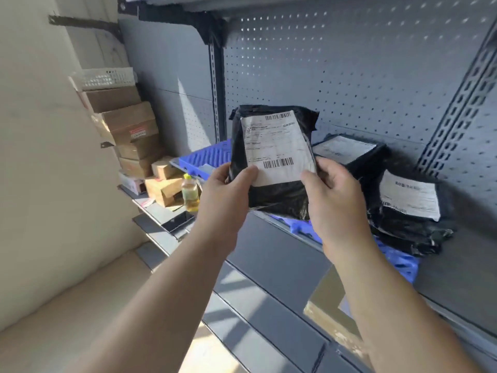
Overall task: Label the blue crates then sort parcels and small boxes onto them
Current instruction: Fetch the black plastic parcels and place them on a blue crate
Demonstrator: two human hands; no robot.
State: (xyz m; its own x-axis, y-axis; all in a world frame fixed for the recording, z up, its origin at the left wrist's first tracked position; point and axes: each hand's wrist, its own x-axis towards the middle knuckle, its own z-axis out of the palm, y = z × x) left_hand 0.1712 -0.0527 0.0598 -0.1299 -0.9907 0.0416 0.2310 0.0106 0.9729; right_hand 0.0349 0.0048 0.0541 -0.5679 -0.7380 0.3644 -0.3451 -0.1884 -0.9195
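Both hands point(279, 189) hold black parcel point(271, 157) upright, label facing cam, over blue crate point(207, 157) on shelf point(457, 270)

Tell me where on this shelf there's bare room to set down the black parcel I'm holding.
The ribbed top of the left blue crate, between the cardboard boxes and your held parcel, shows bare. Grey shelf right of the parcel pile also looks free. The right blue crate is crowded with parcels.
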